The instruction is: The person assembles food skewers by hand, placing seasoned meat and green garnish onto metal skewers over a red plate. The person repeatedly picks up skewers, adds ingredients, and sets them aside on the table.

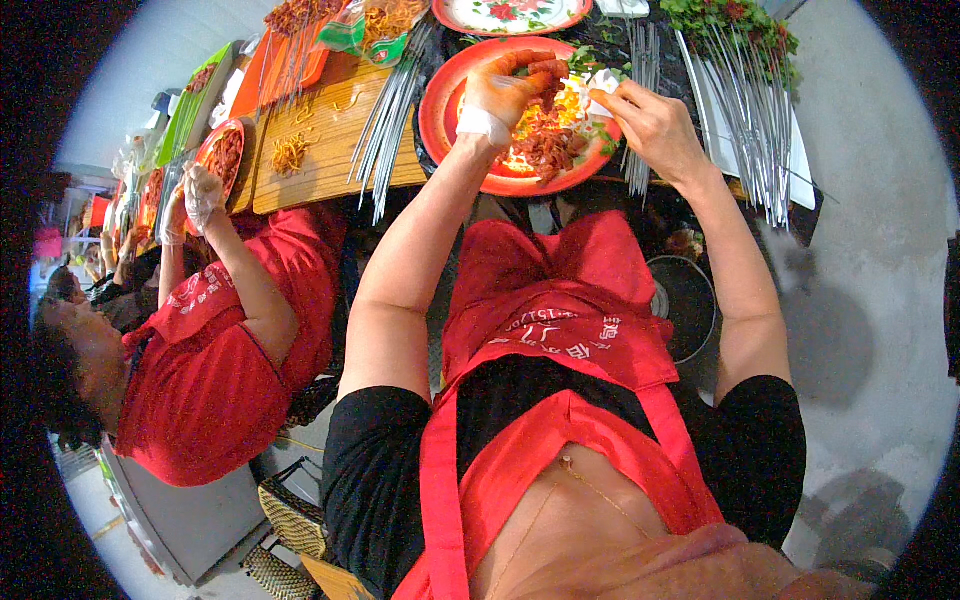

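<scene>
A red-rimmed plate [437, 142] holds red-coated meat strips [547, 150], a yellow and white layer and some green leaves. My left hand [506, 86], stained orange and with a bunched white cuff at the wrist, is over the plate, its curled fingers on a piece of the red meat. My right hand [656, 127] pinches a thin white piece, perhaps tissue or plastic [602, 91], at the plate's right side. Metal skewers [641, 97] lie beside that hand, and another skewer bundle [390, 112] lies left of the plate.
A floral plate [510, 16] stands beyond. On the right, a white tray [801, 169] bears skewers [750, 127] with leafy greens. Left are a wooden board [330, 150] with yellow shreds and an orange tray [262, 79]. A co-worker [217, 360] in red sits close by; a round metal container [682, 307] is below.
</scene>
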A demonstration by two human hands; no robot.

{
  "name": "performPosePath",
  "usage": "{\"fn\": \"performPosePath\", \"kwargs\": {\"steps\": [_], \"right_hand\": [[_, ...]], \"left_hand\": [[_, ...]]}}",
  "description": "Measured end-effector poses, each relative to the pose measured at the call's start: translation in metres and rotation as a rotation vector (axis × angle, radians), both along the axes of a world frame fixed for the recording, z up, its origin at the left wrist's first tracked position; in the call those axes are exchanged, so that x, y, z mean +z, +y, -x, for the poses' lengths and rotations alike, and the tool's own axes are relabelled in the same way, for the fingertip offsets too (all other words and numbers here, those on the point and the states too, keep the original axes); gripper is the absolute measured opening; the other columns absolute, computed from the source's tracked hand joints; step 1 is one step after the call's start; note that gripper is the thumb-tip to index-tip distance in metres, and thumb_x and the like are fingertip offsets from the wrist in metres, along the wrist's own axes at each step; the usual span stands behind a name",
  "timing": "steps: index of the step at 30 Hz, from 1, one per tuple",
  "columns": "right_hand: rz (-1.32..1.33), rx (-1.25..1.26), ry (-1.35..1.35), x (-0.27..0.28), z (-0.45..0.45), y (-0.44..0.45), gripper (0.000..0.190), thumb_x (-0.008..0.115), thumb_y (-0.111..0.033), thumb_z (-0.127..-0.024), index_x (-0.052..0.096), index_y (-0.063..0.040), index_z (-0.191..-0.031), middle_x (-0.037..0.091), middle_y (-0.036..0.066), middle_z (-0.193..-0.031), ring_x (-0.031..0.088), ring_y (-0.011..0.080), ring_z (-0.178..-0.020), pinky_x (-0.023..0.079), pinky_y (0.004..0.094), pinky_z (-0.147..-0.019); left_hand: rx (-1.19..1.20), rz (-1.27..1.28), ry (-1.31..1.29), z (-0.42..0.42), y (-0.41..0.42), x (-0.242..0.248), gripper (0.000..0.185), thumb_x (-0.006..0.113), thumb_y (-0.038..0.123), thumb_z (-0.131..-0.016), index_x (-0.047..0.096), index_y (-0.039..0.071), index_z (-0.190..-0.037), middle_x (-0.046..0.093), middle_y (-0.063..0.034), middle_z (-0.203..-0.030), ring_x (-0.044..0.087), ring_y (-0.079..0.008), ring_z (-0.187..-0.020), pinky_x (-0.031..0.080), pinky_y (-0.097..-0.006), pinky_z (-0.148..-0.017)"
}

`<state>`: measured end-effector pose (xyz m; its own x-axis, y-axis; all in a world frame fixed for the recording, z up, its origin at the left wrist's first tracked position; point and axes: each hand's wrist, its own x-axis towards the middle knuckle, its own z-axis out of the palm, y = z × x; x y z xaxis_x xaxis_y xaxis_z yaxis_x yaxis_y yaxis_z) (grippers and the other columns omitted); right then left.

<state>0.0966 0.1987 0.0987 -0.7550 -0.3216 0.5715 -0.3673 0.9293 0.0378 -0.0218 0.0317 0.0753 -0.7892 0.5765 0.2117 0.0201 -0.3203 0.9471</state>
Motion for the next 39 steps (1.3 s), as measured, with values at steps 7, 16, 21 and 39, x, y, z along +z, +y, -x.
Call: {"fn": "performPosePath", "kwargs": {"steps": [7, 16, 21, 39], "right_hand": [[0.118, -0.115, 0.045, 0.01, -0.002, -0.004, 0.024, 0.058, -0.007, -0.073, 0.061, -0.011, -0.097, 0.055, 0.006, -0.077, 0.06, 0.024, -0.061, 0.051, 0.0329, -0.052], [0.066, -0.11, 0.056, 0.002, 0.003, -0.008, 0.023, 0.059, -0.007, -0.073, 0.061, -0.01, -0.096, 0.055, 0.005, -0.078, 0.06, 0.0224, -0.064, 0.05, 0.0311, -0.053], [0.082, -0.098, 0.064, -0.001, 0.003, -0.008, 0.02, 0.059, -0.007, -0.074, 0.061, -0.008, -0.094, 0.054, 0.006, -0.077, 0.06, 0.0225, -0.065, 0.05, 0.0316, -0.054], [0.2, -0.06, 0.039, -0.012, 0.002, -0.004, 0.02, 0.057, -0.005, -0.077, 0.058, -0.003, -0.097, 0.056, 0.011, -0.082, 0.06, 0.0274, -0.073, 0.051, 0.0338, -0.061]], "left_hand": [[0.032, 0.133, 0.12, -0.002, 0.0, 0.0, 0.019, 0.057, 0.006, -0.082, 0.061, -0.001, -0.099, 0.064, -0.0091, -0.091, 0.062, -0.0147, -0.079, 0.051, -0.0269, -0.07], [-0.167, -0.091, -0.186, 0.005, -0.001, -0.008, 0.018, 0.054, 0.003, -0.082, 0.059, -0.004, -0.098, 0.063, -0.0114, -0.093, 0.061, -0.0187, -0.08, 0.051, -0.0279, -0.069], [-0.302, -0.179, -0.439, 0.02, -0.001, -0.021, 0.028, 0.052, 0.016, -0.084, 0.057, -0.003, -0.104, 0.059, -0.015, -0.103, 0.058, -0.0251, -0.095, 0.046, -0.0348, -0.086], [-0.354, -0.106, -0.341, 0.02, 0.002, -0.027, 0.023, 0.056, 0.013, -0.083, 0.057, -0.001, -0.101, 0.061, -0.0106, -0.095, 0.06, -0.0192, -0.084, 0.051, -0.0297, -0.073]]}}
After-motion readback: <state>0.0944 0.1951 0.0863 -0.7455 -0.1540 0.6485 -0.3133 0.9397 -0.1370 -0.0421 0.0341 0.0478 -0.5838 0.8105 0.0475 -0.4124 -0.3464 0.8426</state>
